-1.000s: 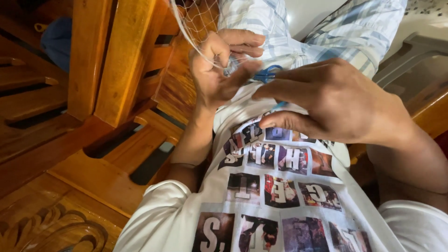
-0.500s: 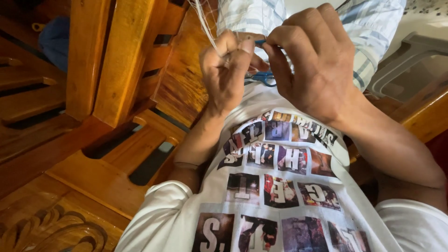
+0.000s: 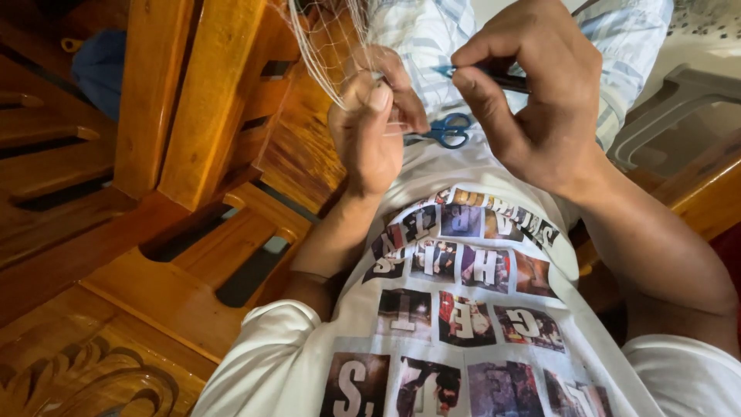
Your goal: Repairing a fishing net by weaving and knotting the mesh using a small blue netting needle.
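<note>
Left hand (image 3: pixel 374 127) pinched the fine white net (image 3: pixel 324 46), which ran up toward 11 o'clock. Right hand (image 3: pixel 532 93) gripped a dark thin tool (image 3: pixel 494 76). Blue scissors (image 3: pixel 444 131) lay on the lap between them.

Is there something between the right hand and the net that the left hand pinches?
Nothing visible blocks it. The left hand pinches the thin net; the right hand, holding a slim dark tool, is close beside it. The blue scissors lie lower, on the lap.

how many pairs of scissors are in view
1. The blue-handled scissors lie on the person's lap, between the left hand pinching the net and the right hand holding a slim dark tool. Others may be hidden.
</note>
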